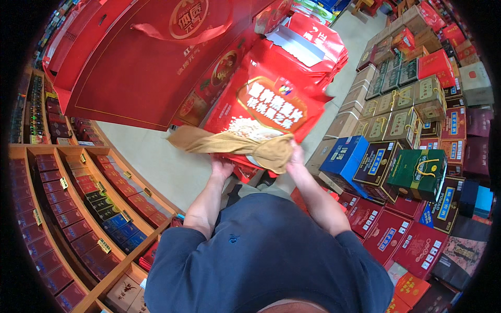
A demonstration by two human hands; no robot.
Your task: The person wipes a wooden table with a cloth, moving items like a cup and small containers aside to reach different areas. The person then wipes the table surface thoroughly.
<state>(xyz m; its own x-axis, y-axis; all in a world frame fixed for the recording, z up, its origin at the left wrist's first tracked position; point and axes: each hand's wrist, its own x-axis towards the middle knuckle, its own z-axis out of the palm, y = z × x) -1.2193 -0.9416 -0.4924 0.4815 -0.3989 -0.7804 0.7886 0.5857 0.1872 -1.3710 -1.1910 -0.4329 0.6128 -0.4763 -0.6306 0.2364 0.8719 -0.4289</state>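
Note:
A red printed food package point(270, 105), with a picture of flakes on its front, lies tilted before me. My left hand point(222, 167) is at its near left corner, with the fingers hidden underneath. At its near right corner is my right hand point(294, 158), closed on the end of a tan cloth point(235, 144). The cloth stretches across the near edge of the package, bunched at the right, its far end hanging free at the left. Behind the package are stacked red packages point(336, 58) with a pale open strip point(295, 43) among them.
A large red gift bag point(148, 66) with a ribbon handle stands at the upper left. Wooden display shelves point(129, 256) with small boxes run along the left. Stacked cartons fill the right, among them a blue box point(344, 160) and a green box point(417, 174).

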